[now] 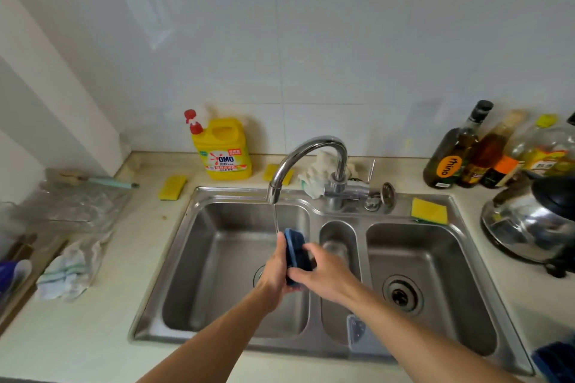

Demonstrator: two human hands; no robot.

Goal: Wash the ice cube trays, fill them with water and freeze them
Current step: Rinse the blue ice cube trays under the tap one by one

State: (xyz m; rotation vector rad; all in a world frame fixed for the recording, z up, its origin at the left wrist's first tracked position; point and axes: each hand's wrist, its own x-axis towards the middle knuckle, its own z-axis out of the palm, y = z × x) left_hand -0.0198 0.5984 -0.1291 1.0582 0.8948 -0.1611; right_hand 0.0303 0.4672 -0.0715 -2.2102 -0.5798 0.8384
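A dark blue ice cube tray (296,250) stands on edge over the left basin of the steel sink (224,196), under the stream of water running from the chrome tap (308,152). My left hand (275,274) grips its left side. From the right, my right hand (323,274) holds it, fingers curled over its near face. A clear plastic lid or tray (357,333) leans in the narrow middle basin, partly hidden behind my right forearm. Another blue object (553,361) shows at the bottom right corner.
A yellow detergent jug (227,149) and yellow sponges (172,186) (429,211) sit along the back of the sink. Oil bottles (451,152) and a steel kettle (529,224) crowd the right counter. A cloth (68,270) and plastic bags lie on the left counter.
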